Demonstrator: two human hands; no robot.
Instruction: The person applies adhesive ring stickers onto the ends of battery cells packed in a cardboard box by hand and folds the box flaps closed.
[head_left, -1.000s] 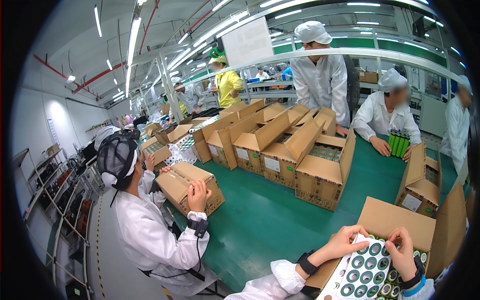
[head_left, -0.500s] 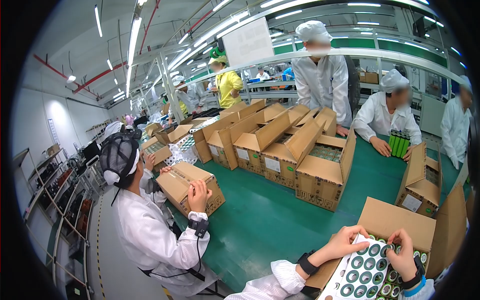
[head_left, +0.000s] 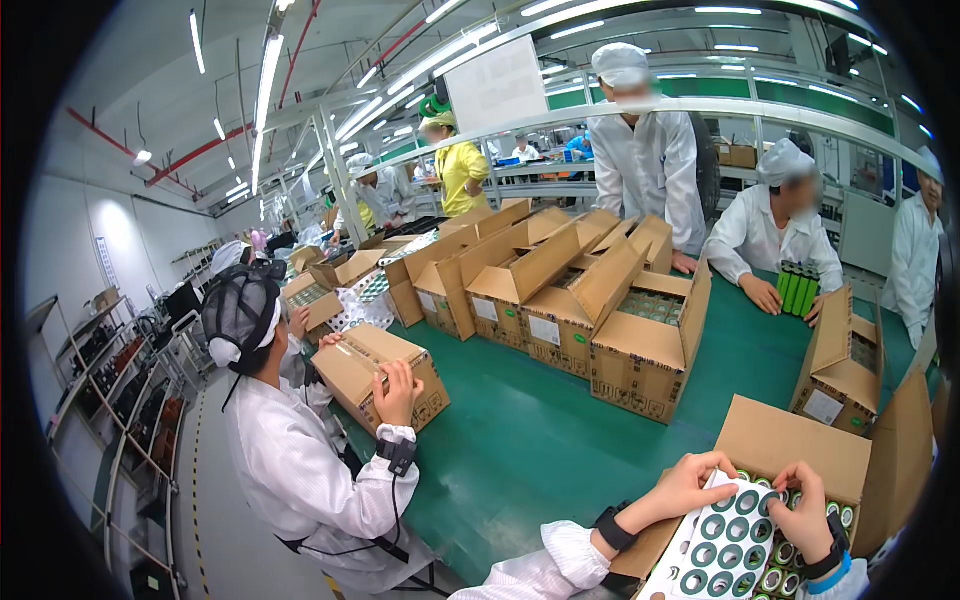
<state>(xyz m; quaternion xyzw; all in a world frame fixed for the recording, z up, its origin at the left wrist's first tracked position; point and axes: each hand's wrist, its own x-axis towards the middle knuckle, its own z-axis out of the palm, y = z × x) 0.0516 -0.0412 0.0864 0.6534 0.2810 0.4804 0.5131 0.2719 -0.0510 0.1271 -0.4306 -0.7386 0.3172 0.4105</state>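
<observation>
My left hand (head_left: 692, 485) grips the upper left edge of a white sheet (head_left: 722, 545) that carries rows of dark green rings. At the sheet's upper right, my right hand (head_left: 803, 512) has its thumb and fingers pinched together by a ring; what is between the fingertips is too small to tell. Beneath and beside the sheet are green cylindrical cells (head_left: 773, 578) with ringed tops, standing in an open cardboard box (head_left: 795, 440). The sheet covers part of the cells.
Several open boxes (head_left: 640, 365) line the green table (head_left: 500, 440). A person (head_left: 300, 450) at the left holds a closed box (head_left: 375, 370). Across the table, a seated person (head_left: 775, 225) handles green cells (head_left: 798, 290); another person (head_left: 645, 160) stands beside them.
My right hand has shifted slightly left and down along the sheet's upper right edge. My left hand stays in place. The standing person across the table has moved their head.
</observation>
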